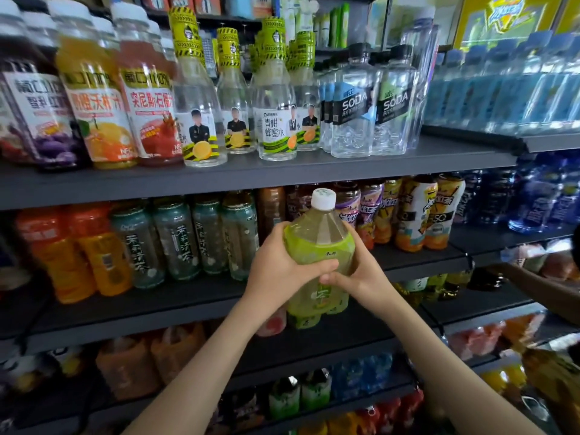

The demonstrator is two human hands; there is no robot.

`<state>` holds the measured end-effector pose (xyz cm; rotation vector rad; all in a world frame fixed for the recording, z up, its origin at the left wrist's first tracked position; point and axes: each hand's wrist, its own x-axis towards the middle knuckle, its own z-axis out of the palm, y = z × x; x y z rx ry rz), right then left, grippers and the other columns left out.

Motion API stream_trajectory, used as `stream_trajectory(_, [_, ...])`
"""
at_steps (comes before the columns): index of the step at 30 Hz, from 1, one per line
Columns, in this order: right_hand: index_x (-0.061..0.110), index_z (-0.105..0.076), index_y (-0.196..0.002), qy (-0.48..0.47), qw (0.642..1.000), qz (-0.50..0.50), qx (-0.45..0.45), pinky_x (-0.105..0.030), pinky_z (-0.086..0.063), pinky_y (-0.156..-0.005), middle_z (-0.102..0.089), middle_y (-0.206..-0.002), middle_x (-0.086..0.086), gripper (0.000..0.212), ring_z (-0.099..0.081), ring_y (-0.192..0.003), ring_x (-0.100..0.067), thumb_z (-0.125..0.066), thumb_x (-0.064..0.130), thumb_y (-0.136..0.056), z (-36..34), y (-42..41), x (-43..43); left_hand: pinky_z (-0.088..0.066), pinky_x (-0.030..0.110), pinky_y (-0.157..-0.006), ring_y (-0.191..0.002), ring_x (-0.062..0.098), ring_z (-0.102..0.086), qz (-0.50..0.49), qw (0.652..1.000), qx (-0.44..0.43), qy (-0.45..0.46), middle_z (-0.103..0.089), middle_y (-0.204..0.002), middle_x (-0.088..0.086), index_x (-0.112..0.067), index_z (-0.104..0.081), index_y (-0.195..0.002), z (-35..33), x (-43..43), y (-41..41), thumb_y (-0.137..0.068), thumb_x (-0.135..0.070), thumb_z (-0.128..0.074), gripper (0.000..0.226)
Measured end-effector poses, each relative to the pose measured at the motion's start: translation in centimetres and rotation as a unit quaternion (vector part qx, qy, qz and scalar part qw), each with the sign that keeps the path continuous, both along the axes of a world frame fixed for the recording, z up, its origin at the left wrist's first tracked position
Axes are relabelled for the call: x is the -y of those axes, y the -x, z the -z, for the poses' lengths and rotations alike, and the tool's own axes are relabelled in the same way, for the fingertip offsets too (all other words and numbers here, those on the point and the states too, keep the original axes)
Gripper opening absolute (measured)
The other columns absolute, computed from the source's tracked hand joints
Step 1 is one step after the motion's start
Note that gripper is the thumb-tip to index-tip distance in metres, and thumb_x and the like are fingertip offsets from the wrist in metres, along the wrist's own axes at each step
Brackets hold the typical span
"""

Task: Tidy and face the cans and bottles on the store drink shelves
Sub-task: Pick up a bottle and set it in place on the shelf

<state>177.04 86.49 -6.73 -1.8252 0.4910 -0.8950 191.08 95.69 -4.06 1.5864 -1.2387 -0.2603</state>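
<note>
A large green tea bottle (318, 246) with a white cap is held upright in front of the second shelf (188, 301). My left hand (282, 262) wraps its left side, fingers curled across the label. My right hand (357, 274) grips it from the right, the fingertips of both meeting in front. The bottle's base hangs just above the shelf's front edge, in a gap between pale green tea bottles (188, 237) on the left and dark and yellow tea bottles (417, 211) on the right.
The top shelf (251, 174) carries juice bottles (94, 98), clear honey-water bottles (273, 111) and soda water bottles (354, 102). Orange bottles (72, 249) stand at the left. Blue bottles (539, 199) fill the right bay. Another person's arm (539, 287) reaches in from the right edge.
</note>
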Motion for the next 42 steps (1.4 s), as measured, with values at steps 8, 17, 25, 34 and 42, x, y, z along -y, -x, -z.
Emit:
stream_trajectory(8, [0.023, -0.030, -0.145, 0.096, 0.990, 0.072, -0.078, -0.036, -0.039, -0.107, -0.044, -0.139, 0.003, 0.085, -0.042, -0.129, -0.011, -0.078, 0.025, -0.075, 0.5, -1.4, 1.9, -0.043, 0.021, -0.068, -0.088, 0.006, -0.056, -0.118, 0.991, -0.028, -0.047, -0.052, -0.090, -0.020, -0.026, -0.049, -0.109, 0.9, 2.5, 0.3, -0.057, -0.057, -0.081, 0.068])
stream_trajectory(17, [0.008, 0.013, -0.148, 0.121, 0.981, 0.064, -0.137, -0.017, -0.020, -0.101, -0.014, -0.146, -0.002, 0.133, -0.010, -0.122, 0.003, -0.086, 0.034, -0.063, 1.0, -3.4, 0.5, -0.052, 0.029, -0.072, -0.087, 0.010, -0.062, -0.170, 0.977, -0.079, -0.103, -0.064, -0.095, -0.012, -0.024, -0.058, -0.109, 0.7, 3.8, 0.2, -0.046, -0.071, -0.074, 0.081])
stream_trajectory(25, [0.006, -0.005, -0.147, 0.082, 0.989, 0.106, -0.060, -0.020, -0.030, -0.093, -0.024, -0.130, 0.002, 0.121, -0.024, -0.122, -0.006, -0.086, 0.026, -0.060, 2.0, -4.8, 0.2, -0.052, 0.034, -0.089, -0.096, 0.004, -0.063, -0.050, 0.988, -0.113, -0.092, -0.067, -0.102, -0.014, -0.035, -0.060, -0.106, 0.8, 1.3, -0.9, -0.066, -0.056, -0.075, 0.048])
stream_trajectory(34, [0.009, -0.007, -0.149, 0.045, 0.991, 0.123, -0.023, -0.026, -0.026, -0.106, -0.025, -0.146, -0.007, 0.122, -0.024, -0.136, -0.019, -0.088, 0.029, -0.060, 2.9, -6.0, 0.2, -0.050, 0.028, -0.082, -0.106, 0.017, -0.058, -0.283, 0.953, 0.083, -0.066, -0.055, -0.123, 0.002, -0.017, -0.040, -0.135, 2.9, -1.0, -6.3, -0.089, -0.038, -0.061, 0.055])
stream_trajectory(42, [0.014, -0.011, -0.146, 0.052, 0.987, 0.152, -0.002, -0.027, -0.029, -0.102, -0.027, -0.141, -0.003, 0.116, -0.027, -0.127, -0.009, -0.088, 0.027, -0.060, 2.5, -5.1, 0.7, -0.045, 0.037, -0.095, -0.123, 0.031, -0.046, -0.265, 0.956, 0.051, -0.119, -0.043, -0.137, 0.018, -0.003, -0.024, -0.141, 4.9, 2.7, -7.5, -0.085, -0.032, -0.068, 0.077])
